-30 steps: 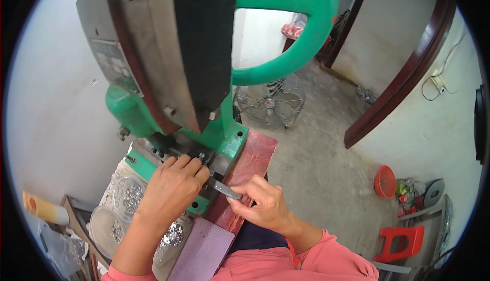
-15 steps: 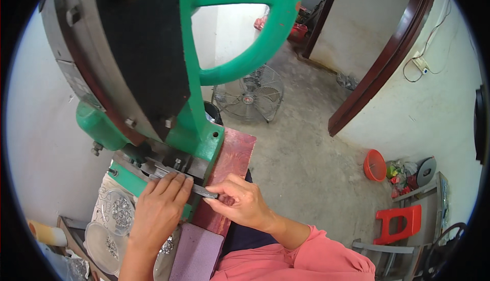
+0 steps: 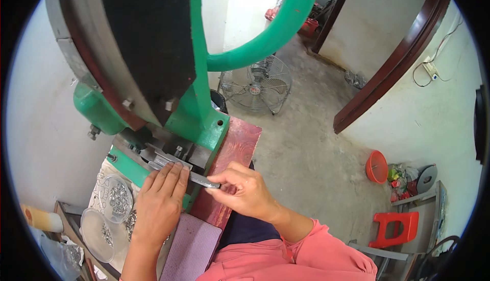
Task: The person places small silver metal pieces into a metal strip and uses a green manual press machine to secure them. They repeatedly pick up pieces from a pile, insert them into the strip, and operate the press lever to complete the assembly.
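Bare concrete floor with a standing fan (image 3: pixel 256 85) lies behind the green press (image 3: pixel 204 122) I am working at. My left hand (image 3: pixel 161 204) rests flat, fingers released, on the press bed over a narrow metal strip (image 3: pixel 204 181). My right hand (image 3: pixel 245 189) has its fingers clenched on the strip's outer end, above the reddish counter (image 3: pixel 235 150).

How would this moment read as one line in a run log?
left hand: flat on metal strip | right hand: pinching strip end | strip: in green press bed
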The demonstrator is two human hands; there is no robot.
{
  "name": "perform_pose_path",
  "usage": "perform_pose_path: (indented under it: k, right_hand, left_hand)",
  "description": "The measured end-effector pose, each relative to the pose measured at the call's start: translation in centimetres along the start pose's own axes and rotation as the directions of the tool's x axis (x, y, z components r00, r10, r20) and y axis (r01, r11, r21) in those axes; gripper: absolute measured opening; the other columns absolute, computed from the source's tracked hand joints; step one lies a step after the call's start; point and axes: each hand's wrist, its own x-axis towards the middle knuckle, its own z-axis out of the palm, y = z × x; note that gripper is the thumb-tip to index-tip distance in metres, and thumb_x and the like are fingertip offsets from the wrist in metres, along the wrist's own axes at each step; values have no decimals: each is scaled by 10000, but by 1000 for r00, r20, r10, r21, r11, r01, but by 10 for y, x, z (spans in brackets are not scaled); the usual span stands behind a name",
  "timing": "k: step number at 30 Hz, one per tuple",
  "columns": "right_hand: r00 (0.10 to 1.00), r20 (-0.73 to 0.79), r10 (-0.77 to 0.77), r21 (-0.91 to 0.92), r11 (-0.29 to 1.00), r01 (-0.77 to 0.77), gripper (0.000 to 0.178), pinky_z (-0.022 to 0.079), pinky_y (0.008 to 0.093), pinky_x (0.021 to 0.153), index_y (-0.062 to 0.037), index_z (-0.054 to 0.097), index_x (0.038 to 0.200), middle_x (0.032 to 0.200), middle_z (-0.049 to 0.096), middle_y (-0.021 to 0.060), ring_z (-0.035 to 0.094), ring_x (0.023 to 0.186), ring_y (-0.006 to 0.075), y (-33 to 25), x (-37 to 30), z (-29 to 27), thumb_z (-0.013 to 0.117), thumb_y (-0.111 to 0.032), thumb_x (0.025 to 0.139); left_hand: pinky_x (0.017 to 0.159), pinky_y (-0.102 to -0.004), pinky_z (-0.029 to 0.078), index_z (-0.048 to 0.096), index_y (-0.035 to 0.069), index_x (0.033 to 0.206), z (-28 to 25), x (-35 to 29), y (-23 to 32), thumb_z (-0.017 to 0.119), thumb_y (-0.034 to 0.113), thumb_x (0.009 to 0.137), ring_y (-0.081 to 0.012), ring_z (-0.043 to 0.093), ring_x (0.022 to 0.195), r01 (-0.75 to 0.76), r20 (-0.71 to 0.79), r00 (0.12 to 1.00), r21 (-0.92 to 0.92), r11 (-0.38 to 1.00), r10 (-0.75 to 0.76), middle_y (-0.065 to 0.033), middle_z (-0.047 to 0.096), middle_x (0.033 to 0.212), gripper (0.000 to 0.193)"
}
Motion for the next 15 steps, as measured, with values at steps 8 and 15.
perform_pose_path:
  k: [8, 15]
  right_hand:
    - [999, 31, 12, 39, 999, -13, 200, 550, 259, 596, -16, 743, 999, 821, 632, 55, 640, 694, 133, 6, 3, 9, 793, -78, 815]
    - [1000, -12, -28, 69, 997, 29, 282, 576, 257, 684, -9, 708, 1115, 903, 654, 81, 707, 785, 152, 16, 7, 32, 773, -49, 843]
  left_hand:
    - [1013, -447, 456, 598, -38, 1248, 8, -5, -2, 576, 69, 832, -315, 597, 1197, 49, 4, 999, 50, 998, -49, -166, 627, 1266, 430]
    - [1030, -450, 454, 580, -10, 1293, 13, -7, 0, 576, 84, 848, -311, 581, 1238, 59, -10, 998, 49, 997, -59, -154, 603, 1318, 455]
